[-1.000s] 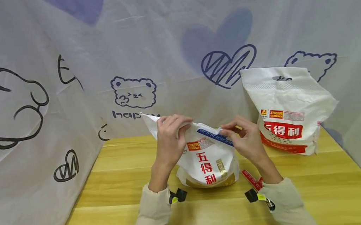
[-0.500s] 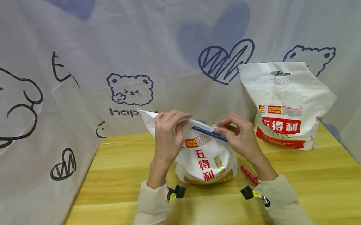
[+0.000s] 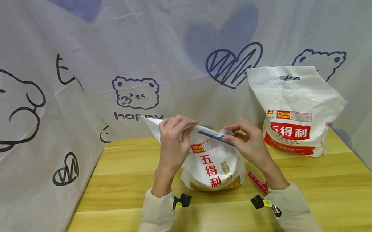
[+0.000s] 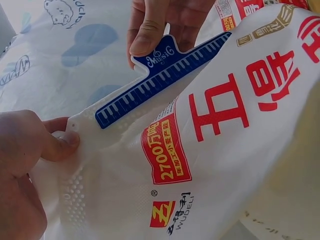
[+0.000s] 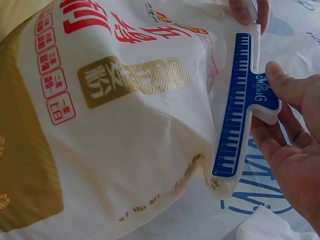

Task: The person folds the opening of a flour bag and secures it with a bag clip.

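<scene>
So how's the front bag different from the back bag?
The front bag has a gold band at the bottom; the back bag has a red band. The front bag's big writing is red; the back bag's is white on red. Both bags are mostly white.

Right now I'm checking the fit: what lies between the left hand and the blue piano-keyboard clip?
Left wrist view: a short strip of the held flour bag, between left hand and clip.
</scene>
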Demonstrator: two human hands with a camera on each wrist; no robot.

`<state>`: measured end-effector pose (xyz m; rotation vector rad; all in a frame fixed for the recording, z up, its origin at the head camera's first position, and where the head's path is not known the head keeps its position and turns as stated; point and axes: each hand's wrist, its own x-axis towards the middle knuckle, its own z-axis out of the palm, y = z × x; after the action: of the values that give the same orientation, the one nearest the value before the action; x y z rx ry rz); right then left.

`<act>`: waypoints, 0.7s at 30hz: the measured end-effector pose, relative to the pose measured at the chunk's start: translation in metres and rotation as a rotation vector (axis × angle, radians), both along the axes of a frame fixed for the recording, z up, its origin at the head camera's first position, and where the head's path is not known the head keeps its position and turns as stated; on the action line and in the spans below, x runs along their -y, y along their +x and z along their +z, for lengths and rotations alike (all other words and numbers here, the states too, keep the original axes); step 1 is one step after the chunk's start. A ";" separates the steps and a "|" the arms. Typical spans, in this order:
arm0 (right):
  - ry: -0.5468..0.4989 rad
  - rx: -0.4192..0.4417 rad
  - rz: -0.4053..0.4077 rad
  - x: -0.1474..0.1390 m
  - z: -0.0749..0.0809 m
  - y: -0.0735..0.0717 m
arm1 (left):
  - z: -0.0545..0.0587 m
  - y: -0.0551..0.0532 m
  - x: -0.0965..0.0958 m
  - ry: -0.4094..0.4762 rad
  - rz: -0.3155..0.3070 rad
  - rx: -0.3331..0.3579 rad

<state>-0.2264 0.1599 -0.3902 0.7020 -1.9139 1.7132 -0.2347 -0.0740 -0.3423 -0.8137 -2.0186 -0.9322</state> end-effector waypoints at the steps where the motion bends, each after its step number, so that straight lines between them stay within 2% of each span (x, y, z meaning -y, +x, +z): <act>1: 0.001 0.001 0.001 0.000 0.000 0.000 | 0.000 0.000 0.001 -0.001 0.002 -0.005; 6: 0.024 0.009 -0.005 -0.001 0.002 0.004 | -0.001 0.003 0.005 0.001 -0.006 -0.016; 12: 0.066 0.004 -0.020 -0.004 0.003 0.008 | -0.003 0.007 0.012 0.002 -0.043 -0.032; 16: 0.121 -0.010 -0.050 -0.005 0.006 0.011 | -0.003 0.009 0.016 -0.001 -0.071 -0.066; 21: 0.190 -0.027 -0.074 -0.011 0.011 0.021 | -0.005 0.014 0.023 0.042 -0.098 -0.097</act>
<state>-0.2053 0.1709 -0.3790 0.7096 -2.0758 1.4838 -0.2203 -0.0975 -0.3477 -0.9244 -1.8838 -0.9676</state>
